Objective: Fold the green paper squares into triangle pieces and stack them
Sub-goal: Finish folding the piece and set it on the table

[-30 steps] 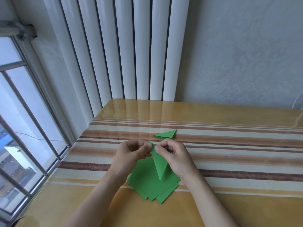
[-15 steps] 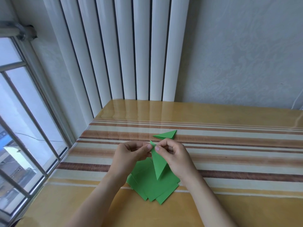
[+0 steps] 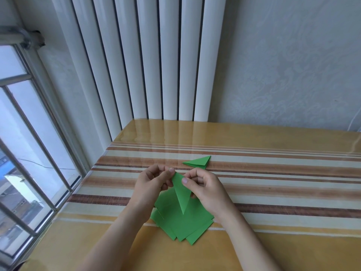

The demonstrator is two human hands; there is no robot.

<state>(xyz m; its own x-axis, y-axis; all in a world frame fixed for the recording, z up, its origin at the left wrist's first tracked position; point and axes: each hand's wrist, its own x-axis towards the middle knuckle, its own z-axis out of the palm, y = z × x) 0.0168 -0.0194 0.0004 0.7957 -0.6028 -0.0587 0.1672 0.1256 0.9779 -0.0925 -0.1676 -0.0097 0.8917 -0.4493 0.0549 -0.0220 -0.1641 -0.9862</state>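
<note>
Piece in hand: narrow green folded paper triangle (image 3: 181,194), pinched by left hand (image 3: 154,184) and right hand (image 3: 207,189) above the green paper squares (image 3: 181,222) on the striped worktop (image 3: 273,184).
Change: grip shifted slightly; crease nearly finished.
Stack: finished green triangle (image 3: 199,161) waits beyond.

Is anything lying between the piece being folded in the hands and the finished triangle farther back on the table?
Nothing visible. Both hands, left hand and right hand, pinch the folded piece; only bare striped table separates it from the finished triangle.
</note>
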